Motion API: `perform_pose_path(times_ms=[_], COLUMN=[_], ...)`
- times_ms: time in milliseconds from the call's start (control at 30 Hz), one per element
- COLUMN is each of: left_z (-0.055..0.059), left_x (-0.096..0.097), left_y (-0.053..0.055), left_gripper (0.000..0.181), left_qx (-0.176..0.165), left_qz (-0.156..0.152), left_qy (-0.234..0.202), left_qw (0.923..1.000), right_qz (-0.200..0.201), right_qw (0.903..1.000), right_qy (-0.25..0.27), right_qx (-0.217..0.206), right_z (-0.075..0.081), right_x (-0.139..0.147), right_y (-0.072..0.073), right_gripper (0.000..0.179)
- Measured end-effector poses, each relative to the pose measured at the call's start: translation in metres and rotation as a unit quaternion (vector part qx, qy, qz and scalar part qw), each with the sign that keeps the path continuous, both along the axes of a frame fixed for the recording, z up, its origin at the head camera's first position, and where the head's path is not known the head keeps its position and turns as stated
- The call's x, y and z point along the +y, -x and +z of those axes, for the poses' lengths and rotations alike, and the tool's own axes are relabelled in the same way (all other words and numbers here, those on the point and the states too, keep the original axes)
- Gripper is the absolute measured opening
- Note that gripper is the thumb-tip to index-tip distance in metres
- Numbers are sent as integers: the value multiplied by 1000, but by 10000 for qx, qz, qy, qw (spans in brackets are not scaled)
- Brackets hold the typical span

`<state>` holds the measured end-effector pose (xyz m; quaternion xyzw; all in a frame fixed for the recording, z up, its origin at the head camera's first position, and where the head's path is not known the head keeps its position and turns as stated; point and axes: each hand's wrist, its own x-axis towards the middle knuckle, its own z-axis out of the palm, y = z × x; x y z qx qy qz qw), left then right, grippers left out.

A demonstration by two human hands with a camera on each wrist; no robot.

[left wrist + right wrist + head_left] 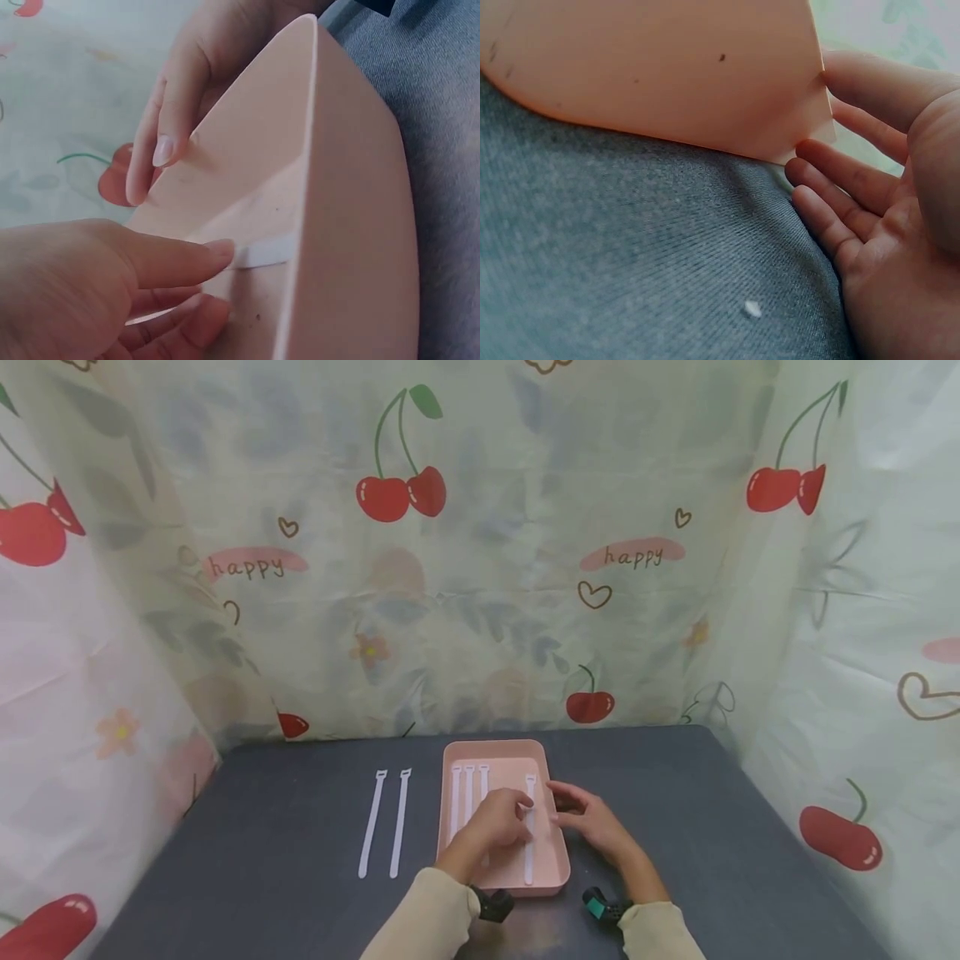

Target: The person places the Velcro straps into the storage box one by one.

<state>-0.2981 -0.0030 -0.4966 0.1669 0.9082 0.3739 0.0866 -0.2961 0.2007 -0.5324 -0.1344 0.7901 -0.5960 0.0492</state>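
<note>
A pink tray [495, 748] lies on the dark table, with white cable straps inside, each with a slotted head. Three straps [470, 789] lie side by side at the tray's left, partly behind my left hand [495, 818]. That hand is over the tray, its thumb and fingers apart at a single strap [528, 864] on the right side; the left wrist view shows this strap [266, 252] just past the thumb tip. At the tray's right rim, my right hand [592, 822] touches the edge with extended fingers [847, 172]; nothing is gripped in it.
Two more white straps [401, 822] lie on the dark tabletop [285, 827] left of the tray. A cherry-print curtain [480, 552] encloses the back and sides. Both wrists wear dark bands [492, 904]. A small white speck [752, 308] sits on the grey cloth.
</note>
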Motion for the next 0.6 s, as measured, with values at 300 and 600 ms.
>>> perform_pose_path(times_ms=[300,600], left_z=[2,1], left_x=[-2,5], left_y=[0,5], left_gripper=[48,47], left_qx=[68,173], left_qz=[-84,164], left_qy=[513,695], left_qw=[9986,9973], right_qz=[-7,12], right_qw=[10000,9999], right_qy=[-40,37], right_qx=[-15,-103], right_z=[0,-2], right_x=[0,0], right_y=[0,2], right_gripper=[56,58])
